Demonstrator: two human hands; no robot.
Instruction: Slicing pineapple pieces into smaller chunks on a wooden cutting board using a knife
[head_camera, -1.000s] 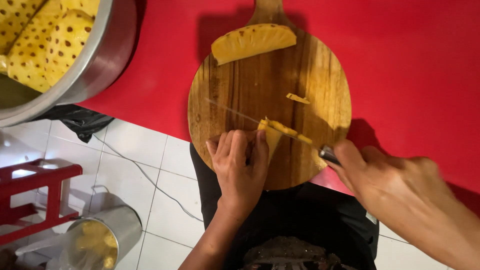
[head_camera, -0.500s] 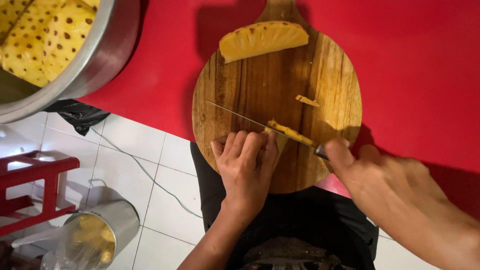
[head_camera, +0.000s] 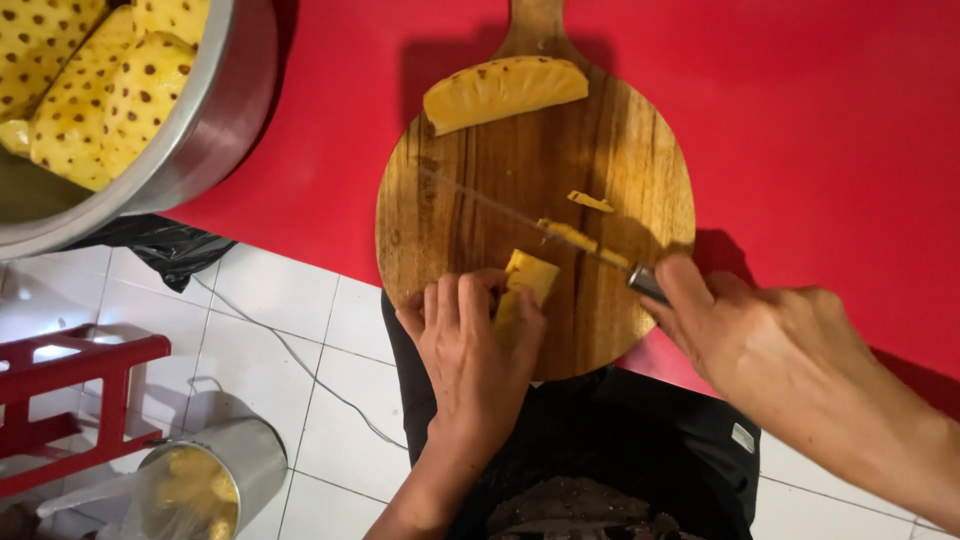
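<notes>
your left hand (head_camera: 470, 350) curled over pineapple chunk (head_camera: 527, 283) at cutting board (head_camera: 450, 230) near edge | right hand (head_camera: 770, 340) fisted on knife (head_camera: 560, 232) handle | chunk likely wet, soft, slippery: pin top, fingertips tucked

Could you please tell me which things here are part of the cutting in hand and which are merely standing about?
In use:
left hand on pineapple piece
right hand holding knife
round wooden board
pineapple wedge
small scrap

Standing about:
metal bowl of peeled pineapples
metal can on the floor
red stool
black bag
</notes>
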